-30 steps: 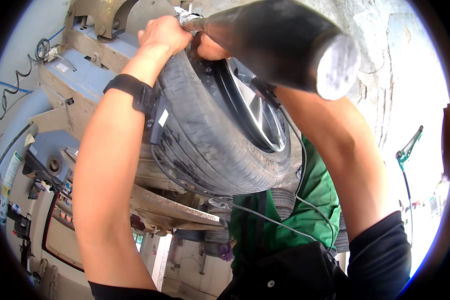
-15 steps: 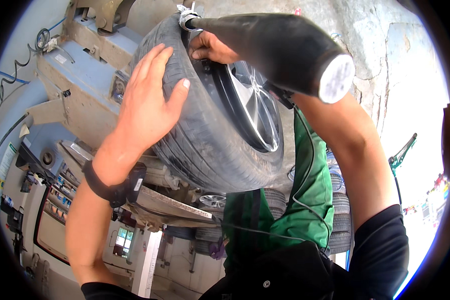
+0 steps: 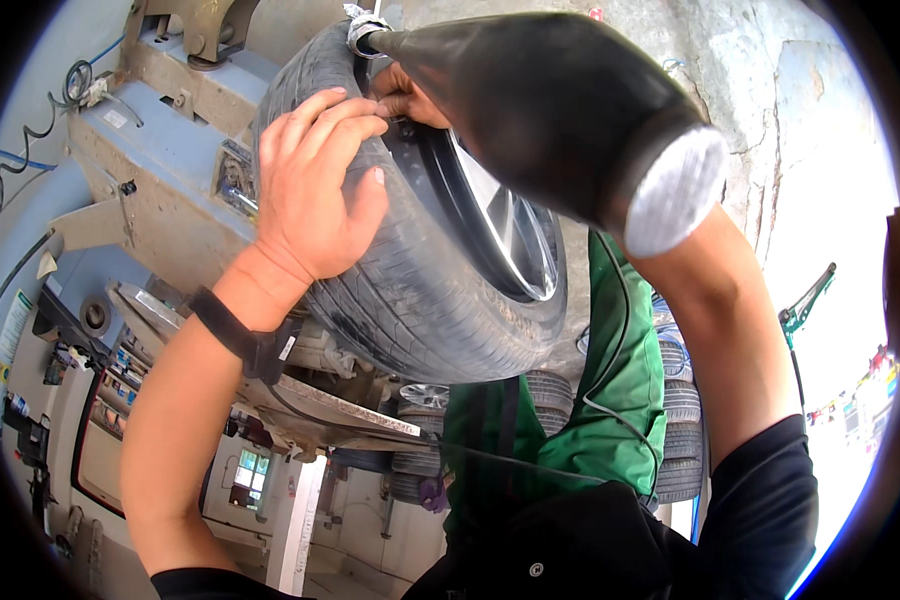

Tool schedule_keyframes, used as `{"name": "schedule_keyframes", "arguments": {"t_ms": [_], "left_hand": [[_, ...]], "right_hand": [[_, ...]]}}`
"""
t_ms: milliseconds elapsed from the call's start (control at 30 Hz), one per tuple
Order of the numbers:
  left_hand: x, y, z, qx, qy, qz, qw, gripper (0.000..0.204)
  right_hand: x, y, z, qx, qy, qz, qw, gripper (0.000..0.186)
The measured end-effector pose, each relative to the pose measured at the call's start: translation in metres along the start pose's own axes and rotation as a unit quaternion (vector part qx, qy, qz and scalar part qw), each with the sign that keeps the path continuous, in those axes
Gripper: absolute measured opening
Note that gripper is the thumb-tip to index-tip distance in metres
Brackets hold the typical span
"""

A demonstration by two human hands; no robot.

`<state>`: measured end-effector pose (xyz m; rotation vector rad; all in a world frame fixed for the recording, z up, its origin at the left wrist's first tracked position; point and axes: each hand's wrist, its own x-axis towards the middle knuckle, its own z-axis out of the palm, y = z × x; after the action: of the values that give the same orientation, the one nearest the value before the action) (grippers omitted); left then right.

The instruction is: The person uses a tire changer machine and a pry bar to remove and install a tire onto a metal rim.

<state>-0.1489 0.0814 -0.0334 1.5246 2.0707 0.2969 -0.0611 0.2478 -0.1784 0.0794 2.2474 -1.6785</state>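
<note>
A large black tyre (image 3: 410, 310) stands tilted in front of me, around a black and silver alloy wheel (image 3: 532, 262). My left hand (image 3: 315, 195) lies over the tread and upper sidewall, fingers stretched out and slightly apart. Its fingertips come close to my right hand (image 3: 410, 97), whose fingers are curled in at the gap between tyre and rim. A small dark piece (image 3: 404, 127) shows beneath those fingers; what they hold is hidden. A thick black bar (image 3: 540, 100) with a silver end crosses above my right hand and forearm, narrowing to a metal head (image 3: 366, 34) at the tyre's top edge.
At the left stands a grey-blue machine (image 3: 145, 125) with beige metal arms and a coiled black cable (image 3: 82, 80). Stacked tyres (image 3: 682, 430) lie beside my green trousers (image 3: 620, 390). A thin cable (image 3: 622, 310) runs down my leg. Cracked concrete floor (image 3: 750, 90) extends at the right.
My left hand has slid a little up and right across the tyre, bringing its fingertips near my right hand. The bar's silver end appears lower and larger.
</note>
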Motion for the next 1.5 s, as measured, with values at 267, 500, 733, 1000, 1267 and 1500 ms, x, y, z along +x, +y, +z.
{"name": "schedule_keyframes", "arguments": {"t_ms": [267,500,733,1000,1267,1500], "left_hand": [[-0.007,-0.006,0.007,-0.028,0.039,-0.004,0.999,0.034],[-0.001,-0.004,0.007,-0.031,0.059,0.005,0.998,0.032],[0.009,0.044,0.003,0.057,-0.008,-0.187,0.981,0.031],[0.026,0.175,0.023,-0.229,0.110,-0.318,0.914,0.021],[0.053,0.159,0.104,-0.133,0.246,-0.480,0.832,0.071],[0.058,0.110,0.126,-0.097,0.333,-0.560,0.753,0.075]], "right_hand": [[0.002,-0.011,-0.004,-0.021,-0.044,0.008,0.999,0.027],[0.005,-0.003,-0.001,-0.018,-0.028,0.018,0.999,0.028],[0.012,-0.003,0.003,-0.025,-0.024,-0.014,0.999,0.017],[0.026,0.030,0.024,0.013,-0.019,0.003,1.000,0.025],[0.027,-0.014,0.004,0.061,-0.109,0.037,0.991,0.027],[0.025,-0.011,0.005,0.111,-0.089,0.064,0.988,0.028]]}}
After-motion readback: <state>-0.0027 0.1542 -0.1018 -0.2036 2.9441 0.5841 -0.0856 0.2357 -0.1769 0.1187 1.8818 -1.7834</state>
